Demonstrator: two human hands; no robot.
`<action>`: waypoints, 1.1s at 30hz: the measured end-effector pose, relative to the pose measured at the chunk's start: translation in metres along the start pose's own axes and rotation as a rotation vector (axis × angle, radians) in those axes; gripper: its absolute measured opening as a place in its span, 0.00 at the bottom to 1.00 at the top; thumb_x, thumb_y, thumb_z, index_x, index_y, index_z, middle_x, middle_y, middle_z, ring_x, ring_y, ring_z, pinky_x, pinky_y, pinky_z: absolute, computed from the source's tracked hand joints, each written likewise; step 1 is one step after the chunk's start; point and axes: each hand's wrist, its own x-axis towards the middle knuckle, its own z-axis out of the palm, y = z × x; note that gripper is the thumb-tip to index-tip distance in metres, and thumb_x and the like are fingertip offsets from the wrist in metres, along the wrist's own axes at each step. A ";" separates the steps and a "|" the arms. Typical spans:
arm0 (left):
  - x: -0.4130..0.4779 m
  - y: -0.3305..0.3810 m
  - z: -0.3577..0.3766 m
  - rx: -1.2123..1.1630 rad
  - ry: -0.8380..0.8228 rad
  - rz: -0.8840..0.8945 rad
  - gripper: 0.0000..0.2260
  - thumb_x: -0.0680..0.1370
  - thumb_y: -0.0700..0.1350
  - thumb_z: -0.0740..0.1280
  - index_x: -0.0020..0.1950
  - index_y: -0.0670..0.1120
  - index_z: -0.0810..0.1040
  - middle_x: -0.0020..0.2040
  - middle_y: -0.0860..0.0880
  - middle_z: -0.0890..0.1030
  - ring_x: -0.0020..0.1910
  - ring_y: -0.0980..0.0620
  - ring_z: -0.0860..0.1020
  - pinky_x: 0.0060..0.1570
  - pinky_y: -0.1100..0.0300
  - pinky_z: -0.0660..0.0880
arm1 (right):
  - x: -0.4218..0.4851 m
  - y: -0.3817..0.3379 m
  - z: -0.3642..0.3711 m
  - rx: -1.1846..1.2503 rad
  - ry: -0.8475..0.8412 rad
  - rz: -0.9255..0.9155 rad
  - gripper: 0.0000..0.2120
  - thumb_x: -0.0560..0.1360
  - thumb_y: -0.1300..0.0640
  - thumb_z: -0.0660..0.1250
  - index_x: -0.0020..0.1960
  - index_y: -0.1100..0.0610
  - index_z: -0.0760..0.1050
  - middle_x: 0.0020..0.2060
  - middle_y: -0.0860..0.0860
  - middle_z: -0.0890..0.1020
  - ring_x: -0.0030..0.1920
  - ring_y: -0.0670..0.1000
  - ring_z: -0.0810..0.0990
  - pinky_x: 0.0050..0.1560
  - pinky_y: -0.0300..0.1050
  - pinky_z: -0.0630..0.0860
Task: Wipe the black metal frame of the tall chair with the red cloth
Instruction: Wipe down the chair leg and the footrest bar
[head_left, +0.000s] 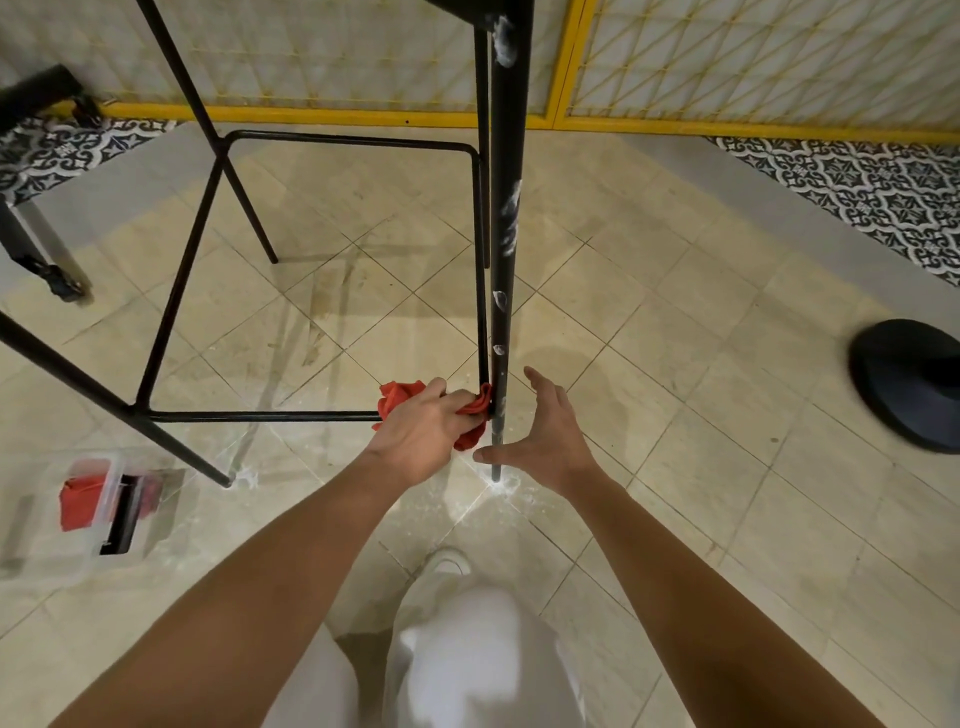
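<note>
The tall chair's black metal frame (504, 223) fills the upper middle of the head view, its near leg smeared with white marks. A square footrest ring (291, 416) joins the legs low down. My left hand (421, 431) grips the red cloth (397, 397) and presses it against the corner where the footrest meets the near leg. My right hand (545, 441) hovers just right of that leg with fingers spread, holding nothing; its thumb reaches toward the leg's foot.
A clear plastic box (88, 514) with red cloth inside lies on the tiled floor at left. A black round base (909, 379) stands at right. Yellow-framed mesh panels (566, 62) line the back. Another black frame (31, 218) stands far left. White dust lies around the leg feet.
</note>
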 end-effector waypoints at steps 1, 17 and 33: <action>0.000 0.002 0.000 -0.003 0.008 0.008 0.25 0.55 0.36 0.79 0.50 0.53 0.85 0.43 0.56 0.81 0.34 0.53 0.73 0.35 0.68 0.58 | 0.000 0.001 -0.001 0.002 0.002 0.008 0.55 0.58 0.50 0.81 0.75 0.53 0.52 0.72 0.50 0.61 0.73 0.52 0.58 0.70 0.48 0.61; -0.010 0.004 0.011 0.103 0.048 -0.043 0.16 0.60 0.36 0.74 0.43 0.52 0.85 0.49 0.52 0.81 0.38 0.50 0.74 0.42 0.63 0.71 | 0.000 0.003 0.007 -0.029 -0.010 0.013 0.54 0.60 0.50 0.80 0.75 0.53 0.51 0.73 0.50 0.59 0.73 0.51 0.57 0.69 0.47 0.61; -0.022 0.002 -0.008 -0.039 -0.062 -0.243 0.22 0.76 0.34 0.59 0.68 0.50 0.73 0.67 0.50 0.69 0.57 0.46 0.67 0.58 0.57 0.66 | -0.008 -0.007 0.000 -0.041 -0.004 0.028 0.54 0.60 0.51 0.80 0.75 0.53 0.51 0.72 0.51 0.59 0.73 0.53 0.58 0.70 0.50 0.62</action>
